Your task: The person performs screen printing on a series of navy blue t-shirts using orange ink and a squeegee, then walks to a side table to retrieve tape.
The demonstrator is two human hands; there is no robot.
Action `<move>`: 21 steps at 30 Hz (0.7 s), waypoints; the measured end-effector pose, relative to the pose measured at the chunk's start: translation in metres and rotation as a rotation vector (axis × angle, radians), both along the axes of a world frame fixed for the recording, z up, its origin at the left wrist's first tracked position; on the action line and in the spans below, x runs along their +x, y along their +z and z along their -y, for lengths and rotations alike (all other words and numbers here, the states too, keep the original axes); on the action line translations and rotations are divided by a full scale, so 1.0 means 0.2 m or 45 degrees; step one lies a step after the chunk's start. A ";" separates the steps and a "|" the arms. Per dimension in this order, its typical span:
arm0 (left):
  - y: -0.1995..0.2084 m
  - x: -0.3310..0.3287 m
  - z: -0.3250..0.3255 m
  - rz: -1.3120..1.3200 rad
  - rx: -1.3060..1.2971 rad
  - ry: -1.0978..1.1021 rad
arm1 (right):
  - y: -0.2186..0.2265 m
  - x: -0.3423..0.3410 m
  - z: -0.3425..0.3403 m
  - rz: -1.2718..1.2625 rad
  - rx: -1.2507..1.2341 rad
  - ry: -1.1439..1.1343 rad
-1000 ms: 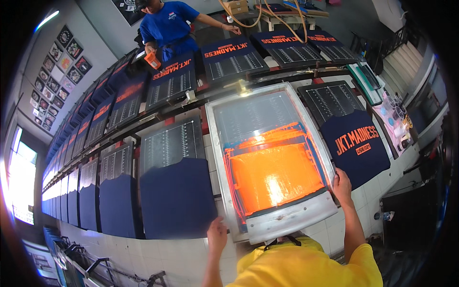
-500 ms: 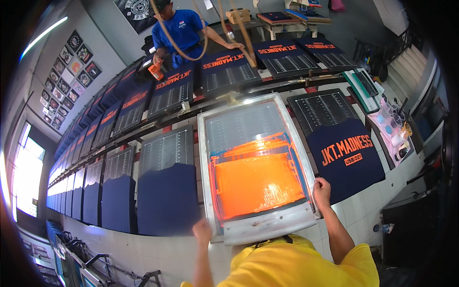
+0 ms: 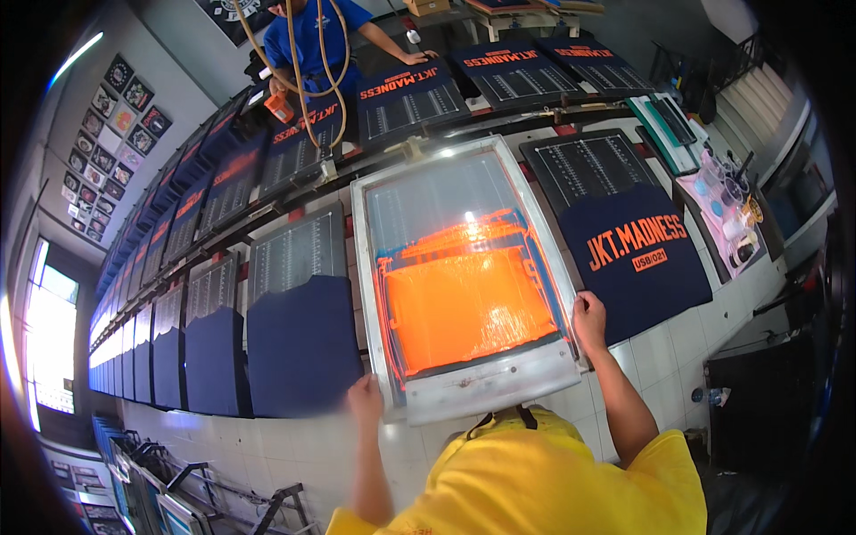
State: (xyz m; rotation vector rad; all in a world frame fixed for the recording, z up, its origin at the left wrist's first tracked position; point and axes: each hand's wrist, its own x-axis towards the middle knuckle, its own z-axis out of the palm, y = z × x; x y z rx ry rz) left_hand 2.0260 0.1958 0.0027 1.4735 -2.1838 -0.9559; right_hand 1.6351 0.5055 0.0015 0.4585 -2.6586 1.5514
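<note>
A screen-printing frame (image 3: pixel 555 267) with a pale metal rim lies over a board in front of me. Wet orange ink (image 3: pixel 459 308) covers the near half of its mesh; the far part is translucent grey. A wide pale bar (image 3: pixel 486 388) crosses its near end. My left hand (image 3: pixel 366 399) is closed at the frame's near left corner, and my right hand (image 3: pixel 588 319) grips its right side, fingers curled at the rim. To the right, a navy shirt (image 3: pixel 615 308) with orange lettering is stretched on a black board (image 3: pixel 588 165). Left of the frame lies a plain navy shirt (image 3: pixel 301 348).
Rows of boards with navy shirts run off to the left. Across the rail, a person in blue (image 3: pixel 316 40) holds an orange container (image 3: pixel 278 108) beside printed shirts. A hose (image 3: pixel 343 76) hangs there. Cups and bottles (image 3: pixel 727 201) crowd a side table at right.
The whole view has tilted slightly, so the scene sits higher in it. Both hands keep their places on the frame. The hanging hose has swung left.
</note>
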 end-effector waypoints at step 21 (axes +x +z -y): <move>0.52 -0.13 -0.33 0.283 -0.483 -1.064 | 0.61 0.35 -0.11 -0.513 1.088 1.259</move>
